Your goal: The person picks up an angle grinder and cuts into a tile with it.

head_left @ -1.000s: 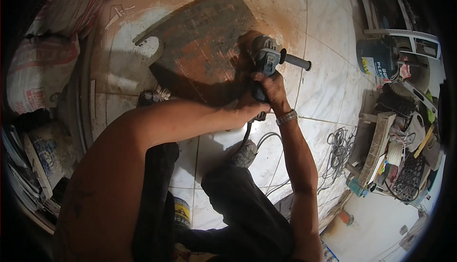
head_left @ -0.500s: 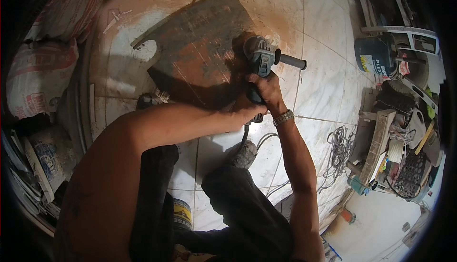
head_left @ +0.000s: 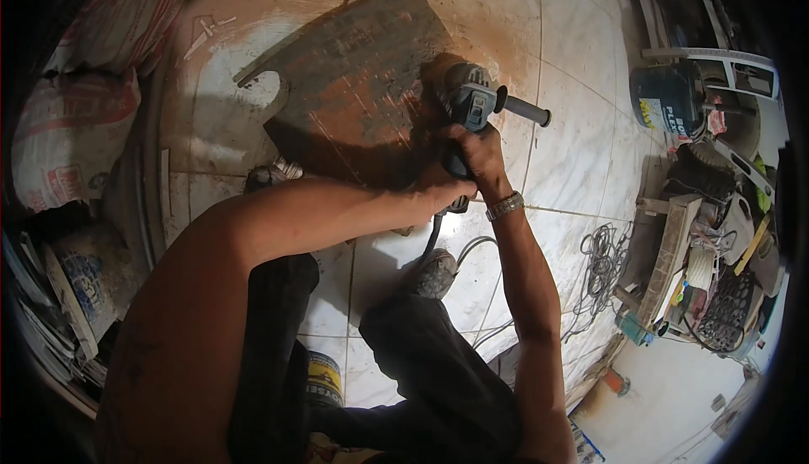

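Observation:
Both my hands are closed round an angle grinder (head_left: 474, 103), whose side handle (head_left: 527, 111) sticks out to the right with no hand on it. My right hand (head_left: 480, 156), with a metal-band watch on the wrist, wraps the body just behind the gear head. Farther back, my left hand (head_left: 440, 187) grips the rear of the tool, where the cord comes out. The grinder's head is over the right edge of a worn, rust-brown flat plate (head_left: 354, 85) on the floor. Its disc is mostly hidden, so contact cannot be made out.
Red dust coats the tiled floor (head_left: 581, 127). A tangled cord (head_left: 600, 266) lies at right, near a wooden rack of shoes (head_left: 666, 253) and a dark bucket (head_left: 666, 97). Filled sacks (head_left: 76, 139) stand at left. A small can (head_left: 323, 378) is by my legs.
The grinder and both hands have shifted slightly to the right along the plate's edge. The grip stays the same.

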{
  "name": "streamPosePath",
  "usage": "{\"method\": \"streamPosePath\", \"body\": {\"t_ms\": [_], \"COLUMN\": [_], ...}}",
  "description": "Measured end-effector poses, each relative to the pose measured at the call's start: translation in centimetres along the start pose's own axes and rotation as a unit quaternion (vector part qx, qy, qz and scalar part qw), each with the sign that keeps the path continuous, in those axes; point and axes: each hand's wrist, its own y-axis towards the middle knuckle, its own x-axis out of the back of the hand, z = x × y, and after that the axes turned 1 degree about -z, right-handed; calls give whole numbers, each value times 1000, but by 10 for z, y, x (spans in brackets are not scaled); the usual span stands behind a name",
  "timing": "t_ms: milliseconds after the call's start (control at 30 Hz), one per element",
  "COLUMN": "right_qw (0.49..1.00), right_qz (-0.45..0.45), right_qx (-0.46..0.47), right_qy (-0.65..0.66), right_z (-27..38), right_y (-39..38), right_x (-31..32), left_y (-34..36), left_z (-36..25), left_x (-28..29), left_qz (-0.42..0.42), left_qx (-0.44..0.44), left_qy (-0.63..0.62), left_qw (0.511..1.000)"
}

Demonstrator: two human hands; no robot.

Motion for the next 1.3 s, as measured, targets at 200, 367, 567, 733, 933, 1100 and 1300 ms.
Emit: {"method": "streamPosePath", "body": {"t_ms": [200,367,567,733,933,1100,1300], "right_qw": [999,999,998,998,994,997,995], "right_qz": [6,2,11,-4,-4,-13,7], "right_qx": [47,-3,40,21,57,44,77], "right_qy": [-25,-49,-36,-56,-90,-56,-64], "right_z": [-5,5,-11,-10,-10,-18,-15], "right_y": [-4,0,-3,1,-4,3,-2], "right_x": [3,2,4,3,7,7,7], "left_y": [-15,-4,-10,-2,-12,-7,-9], "left_z": [-1,-1,10,9,9,2,5], "left_x": [-14,-2,-16,-5,-18,-11,-13], "left_qz": [-56,-3,-31,19,-28,17,5], "left_qx": [-63,-11,-46,8,20,-5,3], "left_qy": [-20,18,-42,-11,-10,-11,-26], "left_qw": [996,1000,998,1000,999,1000,1000]}}
